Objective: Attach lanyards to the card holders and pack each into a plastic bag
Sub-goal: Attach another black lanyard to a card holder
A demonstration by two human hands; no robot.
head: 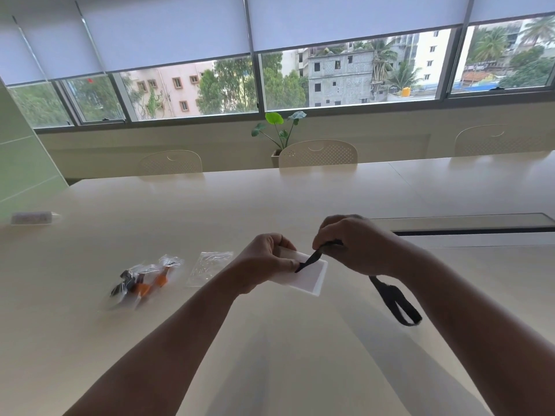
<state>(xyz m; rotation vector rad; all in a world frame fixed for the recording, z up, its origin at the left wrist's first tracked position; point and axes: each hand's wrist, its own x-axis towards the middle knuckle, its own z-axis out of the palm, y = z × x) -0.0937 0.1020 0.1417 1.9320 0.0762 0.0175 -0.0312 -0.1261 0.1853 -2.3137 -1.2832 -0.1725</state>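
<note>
Card holder (pixel 309 276): translucent white, plain. Lanyard (pixel 393 298): black, plain. Packed bags (pixel 144 280), left: clear plastic showing black and orange contents. Empty plastic bag (pixel 208 267), just right of those: clear, colourless, with pale glints. Table (pixel 180 325): pale cream, unpatterned; dark slot (pixel 468 228) at right, black inside. Chairs (pixel 318 153), far side: cream with a grid of small perforations. Plant (pixel 280 127): green leaves, pale pot. Blinds (pixel 168 31): pale grey-blue. Small box (pixel 31 218), far left: clear, grey speckled.

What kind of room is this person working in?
Probably an office meeting room: a long pale table with perforated-back chairs along its far side, a wide window with roller blinds, and a potted plant.
</note>
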